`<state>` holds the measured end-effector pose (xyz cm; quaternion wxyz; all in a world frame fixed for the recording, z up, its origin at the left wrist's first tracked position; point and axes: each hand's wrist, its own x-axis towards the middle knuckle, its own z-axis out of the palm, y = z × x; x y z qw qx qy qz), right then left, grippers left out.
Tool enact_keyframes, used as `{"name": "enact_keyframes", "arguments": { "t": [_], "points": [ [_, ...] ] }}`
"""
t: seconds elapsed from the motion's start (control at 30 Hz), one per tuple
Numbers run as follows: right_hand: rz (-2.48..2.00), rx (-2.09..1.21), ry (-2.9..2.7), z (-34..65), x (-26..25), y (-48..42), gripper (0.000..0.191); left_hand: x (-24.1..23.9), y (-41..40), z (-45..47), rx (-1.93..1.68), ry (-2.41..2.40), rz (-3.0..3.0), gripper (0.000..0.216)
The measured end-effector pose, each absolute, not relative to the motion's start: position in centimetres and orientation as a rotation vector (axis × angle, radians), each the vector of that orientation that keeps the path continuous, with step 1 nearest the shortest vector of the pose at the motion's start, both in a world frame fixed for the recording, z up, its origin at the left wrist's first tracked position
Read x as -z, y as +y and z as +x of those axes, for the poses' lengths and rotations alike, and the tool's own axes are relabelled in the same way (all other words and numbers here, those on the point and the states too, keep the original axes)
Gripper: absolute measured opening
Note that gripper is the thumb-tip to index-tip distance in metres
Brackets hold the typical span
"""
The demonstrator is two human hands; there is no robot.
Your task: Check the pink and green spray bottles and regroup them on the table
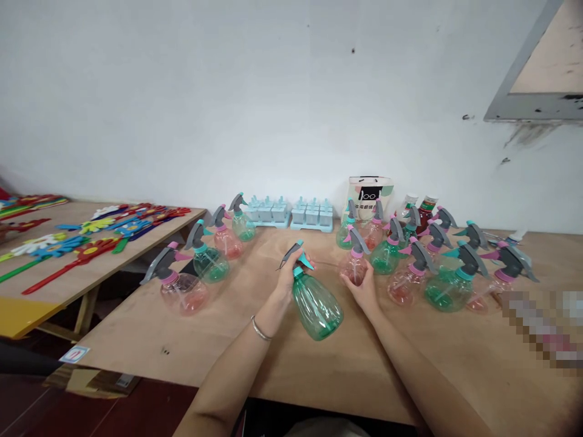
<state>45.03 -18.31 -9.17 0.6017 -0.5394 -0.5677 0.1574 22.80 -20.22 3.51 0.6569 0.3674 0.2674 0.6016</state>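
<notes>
My left hand (288, 272) is closed round the grey and turquoise trigger head of a green spray bottle (317, 306), which hangs tilted above the table with its base toward the right. Fingers of my right hand (363, 287) wrap the body of a pink spray bottle (354, 264) with a grey and pink head; whether its base touches the table, I cannot tell. Just right of that hand stands a group of pink and green spray bottles, among them a green spray bottle (386, 258) and a pink spray bottle (401, 286).
A row of spray bottles, including a pink one (186, 294), stands on the left of the wooden table (150, 340). Light-blue ice-pop moulds (268, 212), a paper bag (355, 194) and red-filled bottles (426, 213) line the wall. Flower-shaped coloured items (93, 250) lie on another table.
</notes>
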Motion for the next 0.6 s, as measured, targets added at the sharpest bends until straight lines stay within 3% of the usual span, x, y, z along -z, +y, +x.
{"name": "enact_keyframes", "arguments": {
  "t": [0.2,0.6],
  "points": [
    [-1.257,-0.363,-1.299,44.92,9.15,-18.33,0.088,-3.82,-20.82,22.67,-1.149,0.516,1.0,0.038],
    [-1.255,-0.364,-1.315,44.67,8.63,-18.76,0.087,-3.62,-20.36,22.25,-1.221,0.58,0.961,0.045]
  ]
}}
